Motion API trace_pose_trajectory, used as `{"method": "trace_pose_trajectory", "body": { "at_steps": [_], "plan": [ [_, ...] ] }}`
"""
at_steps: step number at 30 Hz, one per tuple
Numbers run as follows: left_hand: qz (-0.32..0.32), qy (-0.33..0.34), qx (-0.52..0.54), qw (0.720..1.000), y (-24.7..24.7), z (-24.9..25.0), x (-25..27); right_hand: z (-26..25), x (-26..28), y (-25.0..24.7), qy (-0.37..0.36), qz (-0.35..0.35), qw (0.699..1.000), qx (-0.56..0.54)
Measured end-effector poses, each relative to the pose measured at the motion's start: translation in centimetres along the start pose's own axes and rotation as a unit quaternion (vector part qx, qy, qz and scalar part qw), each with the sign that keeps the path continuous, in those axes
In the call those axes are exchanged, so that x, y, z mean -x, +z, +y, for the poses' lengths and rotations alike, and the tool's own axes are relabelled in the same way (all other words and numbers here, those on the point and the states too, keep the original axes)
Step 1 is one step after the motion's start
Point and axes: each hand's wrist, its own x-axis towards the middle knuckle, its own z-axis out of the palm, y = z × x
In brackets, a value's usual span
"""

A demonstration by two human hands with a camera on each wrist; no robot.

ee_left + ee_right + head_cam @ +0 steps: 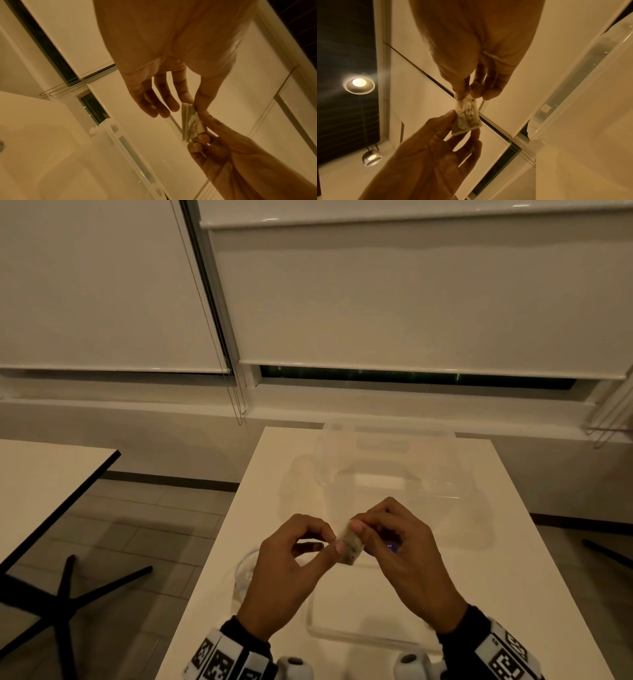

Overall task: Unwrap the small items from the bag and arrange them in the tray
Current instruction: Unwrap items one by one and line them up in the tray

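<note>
**One packet, both hands working it above the table**

One small wrapped packet (350,545), pale and speckled, flat, is being held in the air between the two hands, over the near part of the white table (513,542).

The left hand (291,573) is pinching the packet's lower edge between thumb and forefinger, the other fingers hanging loose. The right hand (404,553) is pinching its upper corner with thumb and fingertips, as the right wrist view shows; the wrapper is bunching there.

Tray (342,635): clear, shallow, lying on the table just under the wrists; nothing can be made out in it. A larger clear container (387,460) is standing farther back. A clear bag-like thing (246,571) is showing beside the left hand; its contents cannot be told.

Handling, as a judgement: the packet is looking very light and thin, its wrapper crinkly and probably slick, so it is likely to slip from a loose pinch. The best hold is appearing to be at opposite edges, on the sealed margins, pulling apart gently so the contents are not crushed or scattered.
</note>
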Motion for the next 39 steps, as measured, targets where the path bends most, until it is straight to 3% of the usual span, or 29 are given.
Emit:
{"method": "trace_pose_trajectory", "body": {
  "at_steps": [4,8,16,20,25,31,39],
  "plan": [
    [-0.024,-0.063,0.11,0.992,0.1,-0.3,-0.4,-0.2,0.1,-0.2,0.014,0.006,0.999,-0.036],
    [0.03,-0.097,0.216,0.971,0.3,-0.2,-0.7,-0.2,0.3,-0.2,0.066,0.025,0.993,-0.099],
    [0.015,-0.101,0.232,0.967,1.9,0.2,-0.7,0.6,0.6,0.2,0.063,0.073,0.992,-0.083],
    [0.004,-0.1,0.189,0.977,1.9,0.4,-1.1,0.7,0.9,0.2,0.041,0.063,0.996,-0.042],
    [0.041,-0.052,0.137,0.988,1.8,0.4,-1.3,0.8,0.9,0.0,0.049,0.1,0.993,-0.043],
    [0.048,-0.053,0.141,0.988,2.1,0.5,-1.2,0.6,0.8,0.4,0.014,0.084,0.996,0.006],
    [0.054,-0.064,0.143,0.986,2.5,0.5,-1.0,1.3,0.9,0.8,-0.024,0.117,0.991,0.066]
  ]
}}
